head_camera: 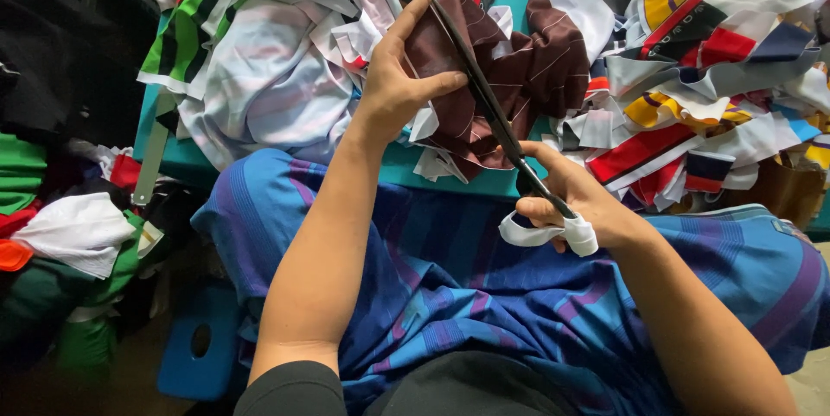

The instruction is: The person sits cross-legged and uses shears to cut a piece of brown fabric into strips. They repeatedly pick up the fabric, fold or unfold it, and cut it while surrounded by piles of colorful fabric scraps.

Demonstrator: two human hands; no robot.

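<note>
Head view: scissors cutting a maroon striped fabric piece, held up over the table edge.

The left hand [393, 79] pinches the maroon striped fabric piece [510, 79] between thumb and fingers, lifting it taut so the long dark scissors [484, 96] can run along its edge; the right hand [575, 204] is closed around the scissor handles, which are wrapped in white cloth strips, probably as padding. The piece hangs just above the teal table [484, 181], between a heap of striped scraps [709, 96] on the right and pale striped fabric [268, 79] on the left. Blue striped cloth [450, 278] covers the person's lap, below the cutting.
</note>
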